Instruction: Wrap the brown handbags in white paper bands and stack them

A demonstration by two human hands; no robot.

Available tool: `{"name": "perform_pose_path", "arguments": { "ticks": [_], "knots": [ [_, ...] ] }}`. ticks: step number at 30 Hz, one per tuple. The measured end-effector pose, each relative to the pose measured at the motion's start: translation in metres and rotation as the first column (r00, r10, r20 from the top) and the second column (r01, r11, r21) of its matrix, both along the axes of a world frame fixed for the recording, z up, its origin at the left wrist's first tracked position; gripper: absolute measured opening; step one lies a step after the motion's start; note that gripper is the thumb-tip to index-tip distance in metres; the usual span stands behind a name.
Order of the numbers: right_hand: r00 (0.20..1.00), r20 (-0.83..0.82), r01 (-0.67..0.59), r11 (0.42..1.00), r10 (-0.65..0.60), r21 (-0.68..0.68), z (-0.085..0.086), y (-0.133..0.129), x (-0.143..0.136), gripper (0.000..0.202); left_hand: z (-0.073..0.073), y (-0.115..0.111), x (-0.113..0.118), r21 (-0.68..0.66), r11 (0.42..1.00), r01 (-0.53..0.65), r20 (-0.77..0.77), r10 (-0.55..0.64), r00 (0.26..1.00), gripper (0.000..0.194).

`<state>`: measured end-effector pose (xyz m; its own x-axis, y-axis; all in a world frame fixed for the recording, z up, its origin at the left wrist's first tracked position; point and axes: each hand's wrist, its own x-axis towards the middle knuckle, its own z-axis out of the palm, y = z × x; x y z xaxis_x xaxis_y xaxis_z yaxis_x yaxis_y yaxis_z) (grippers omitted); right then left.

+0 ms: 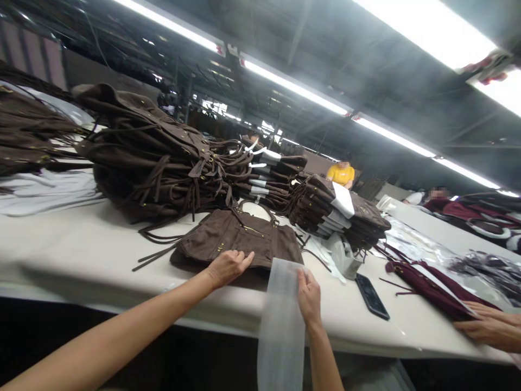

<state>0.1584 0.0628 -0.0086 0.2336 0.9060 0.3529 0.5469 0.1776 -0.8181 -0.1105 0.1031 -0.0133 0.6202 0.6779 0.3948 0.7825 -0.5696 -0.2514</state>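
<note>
A dark brown handbag (260, 239) with brass-coloured fittings lies on the pale table (163, 293) in front of me. Its handles point away from me. My left hand (230, 267) is at the bag's near edge, its fingers curled; what they pinch, if anything, is hidden. In my right hand (308, 290) is a long translucent white strip (283, 320), gripped by its right edge near the top. The strip's upper end overlaps the bag's near right corner, and the rest hangs down past the table edge.
Tall stacks of brown bags (150, 157) stand behind, with another stack (342, 212) at the right. A phone (372, 296) lies near a tape dispenser (344, 260). Another person's hands (488, 326) touch a maroon bag (431, 288) at the far right.
</note>
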Motion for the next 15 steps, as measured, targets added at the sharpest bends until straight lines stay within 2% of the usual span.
{"name": "perform_pose_path", "arguments": {
  "ticks": [3,6,8,10,12,14,15],
  "knots": [
    [0.988,-0.153,0.017,0.999,-0.010,0.039,0.028,-0.022,0.008,0.053,0.027,0.005,-0.010,-0.036,0.999,-0.035,0.054,0.037,0.998,0.049],
    [0.930,-0.351,-0.139,0.989,0.110,-0.059,0.039,-0.040,0.010,0.055,0.059,0.006,-0.021,-0.063,0.995,-0.083,0.138,0.091,0.986,0.048],
    [0.874,-0.463,-0.234,0.962,0.146,-0.140,0.032,-0.046,0.005,0.055,0.081,0.005,-0.027,-0.071,0.990,-0.125,0.205,0.137,0.969,0.045],
    [0.820,-0.567,-0.253,0.940,0.083,-0.228,0.016,-0.048,-0.002,0.053,0.101,0.002,-0.033,-0.074,0.984,-0.160,0.263,0.174,0.949,0.043],
    [0.724,-0.689,-0.258,0.923,-0.012,-0.287,-0.004,-0.046,-0.011,0.050,0.119,-0.003,-0.037,-0.077,0.980,-0.181,0.299,0.196,0.934,0.037],
    [0.607,-0.792,-0.272,0.920,-0.062,-0.281,-0.020,-0.039,-0.019,0.044,0.133,-0.008,-0.041,-0.094,0.976,-0.198,0.316,0.218,0.923,0.032],
    [0.570,-0.820,-0.292,0.922,-0.045,-0.254,-0.026,-0.034,-0.022,0.041,0.138,-0.012,-0.041,-0.108,0.973,-0.206,0.320,0.230,0.919,0.030]
  ]
}}
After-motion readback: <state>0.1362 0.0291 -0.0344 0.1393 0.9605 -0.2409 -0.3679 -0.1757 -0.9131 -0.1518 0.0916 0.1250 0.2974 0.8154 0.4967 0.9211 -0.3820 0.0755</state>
